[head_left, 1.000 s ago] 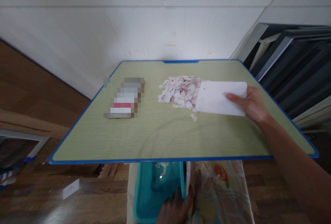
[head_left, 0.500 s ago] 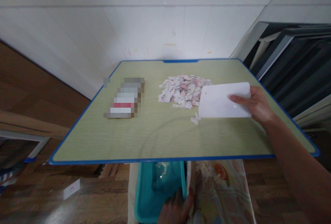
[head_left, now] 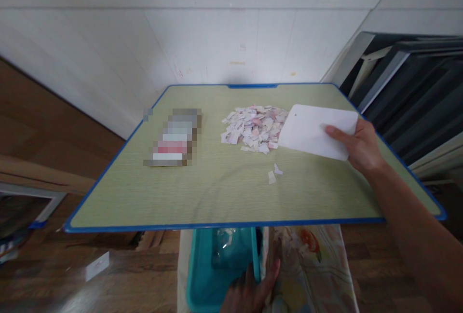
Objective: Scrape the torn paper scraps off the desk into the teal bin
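My right hand [head_left: 361, 146] holds a flat white card [head_left: 311, 129] with a small hole in one corner, thumb on top and fingers beneath. The card is tilted over the table, its left edge beside a heap of torn paper scraps [head_left: 253, 127]. Two loose paper scraps [head_left: 272, 177] lie nearer the table's front edge. Down below, my left hand [head_left: 249, 289] is closed at the right rim of a teal tray [head_left: 206, 284], fingers inside and thumb outside. A clear plastic item [head_left: 226, 243] sits in the tray.
The green table [head_left: 144, 197] has a blue edge. A blurred-out, phone-shaped object [head_left: 173, 142] lies on its left side. Dark panels [head_left: 415, 76] lean at the right, and a white wall stands behind. A patterned cloth [head_left: 311, 274] and a floor paper [head_left: 97, 265] show below.
The card has been raised and tilted, moving slightly right and away from the loose scraps. Those two scraps now lie apart and nearer the front edge. My left hand stays at the tray rim.
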`<state>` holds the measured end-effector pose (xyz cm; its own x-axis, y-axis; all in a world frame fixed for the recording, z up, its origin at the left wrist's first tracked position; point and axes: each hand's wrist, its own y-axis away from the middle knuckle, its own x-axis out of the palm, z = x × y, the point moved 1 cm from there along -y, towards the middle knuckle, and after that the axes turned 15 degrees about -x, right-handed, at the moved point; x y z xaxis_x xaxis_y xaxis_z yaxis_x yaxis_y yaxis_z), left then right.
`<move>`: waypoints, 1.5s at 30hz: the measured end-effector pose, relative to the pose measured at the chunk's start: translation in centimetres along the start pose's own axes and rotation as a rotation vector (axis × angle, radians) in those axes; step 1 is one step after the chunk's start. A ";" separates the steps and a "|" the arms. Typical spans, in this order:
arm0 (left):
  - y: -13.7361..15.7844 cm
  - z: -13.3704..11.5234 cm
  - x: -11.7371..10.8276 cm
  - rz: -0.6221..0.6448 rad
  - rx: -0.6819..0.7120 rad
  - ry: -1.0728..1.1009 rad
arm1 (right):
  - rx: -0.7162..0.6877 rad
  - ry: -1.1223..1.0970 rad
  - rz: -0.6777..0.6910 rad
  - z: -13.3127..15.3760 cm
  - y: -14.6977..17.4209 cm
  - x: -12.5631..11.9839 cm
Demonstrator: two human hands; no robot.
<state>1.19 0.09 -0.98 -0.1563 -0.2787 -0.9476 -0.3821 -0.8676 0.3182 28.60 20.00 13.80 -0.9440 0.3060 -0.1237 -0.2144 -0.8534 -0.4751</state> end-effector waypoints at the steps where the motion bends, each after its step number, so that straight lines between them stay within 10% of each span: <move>1: 0.0 0.0 -0.2 0.019 0.006 0.005 | -0.013 0.013 -0.001 0.0 -0.1 0.0; 9: -0.2 0.0 -1.1 0.244 -0.014 0.071 | 0.085 -0.010 0.045 0.4 0.0 -0.2; 45: -0.1 -0.2 -1.9 0.277 -0.050 0.114 | 0.154 -0.022 0.312 1.6 0.8 0.3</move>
<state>1.69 0.66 0.74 -0.1445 -0.5497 -0.8228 -0.2933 -0.7704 0.5661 27.79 18.74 14.77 -0.9748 0.0129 -0.2228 0.0513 -0.9587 -0.2797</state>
